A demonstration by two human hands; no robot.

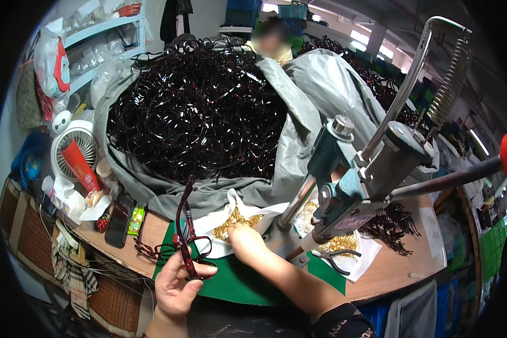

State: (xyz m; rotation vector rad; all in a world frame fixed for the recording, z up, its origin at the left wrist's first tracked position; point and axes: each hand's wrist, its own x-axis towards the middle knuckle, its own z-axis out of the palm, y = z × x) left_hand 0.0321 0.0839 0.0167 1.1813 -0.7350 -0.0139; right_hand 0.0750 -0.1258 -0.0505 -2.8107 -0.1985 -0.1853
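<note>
My left hand (177,284) is closed on a dark red-brown eyeglasses frame (187,252), held up over the green mat (231,284); one temple arm points upward. More dark frame parts (146,248) show just left of it, and I cannot tell whether they belong to the same frame. My right hand (245,242) reaches into a white-lined heap of small gold-coloured metal pieces (234,222). Its fingertips are bent down at the pieces, and what they pinch, if anything, is too small to make out. Right of that arm stands a teal hand press (335,186).
A huge pile of dark glasses frames (197,112) in grey cloth fills the back. The press lever (450,179) juts right. Pliers (338,260) lie beside more gold pieces (341,243) and dark temple arms (391,228). A phone (118,222), red bottle (80,165) and fan (73,147) stand left. Another person sits behind.
</note>
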